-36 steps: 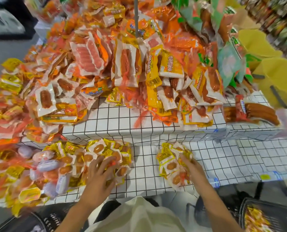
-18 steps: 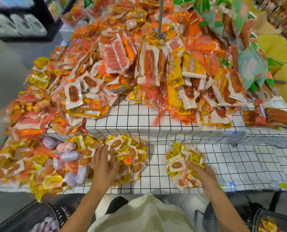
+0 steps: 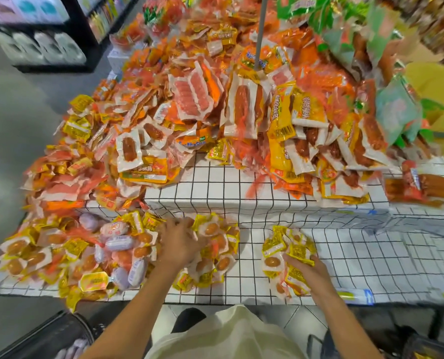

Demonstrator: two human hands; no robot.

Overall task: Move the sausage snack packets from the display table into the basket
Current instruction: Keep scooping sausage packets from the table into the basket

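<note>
Left hand (image 3: pixel 180 244): your fingers spread flat, pressing the large packet heap (image 3: pixel 213 251).
Right hand (image 3: pixel 310 272): curled round the small packet cluster (image 3: pixel 285 257).
Progress: nothing lifted; most packets remain on the worktop (image 3: pixel 371 257).
Basket (image 3: pixel 433 349): lower right, contents unclear.

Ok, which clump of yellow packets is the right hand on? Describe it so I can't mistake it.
Start at the grid-patterned display table, lower tier, nearest the person. Right of the big heap along the front edge sits a small separate clump of yellow packets, bare cloth around it. The right hand rests on its near side; the left hand is in the big heap.
</note>
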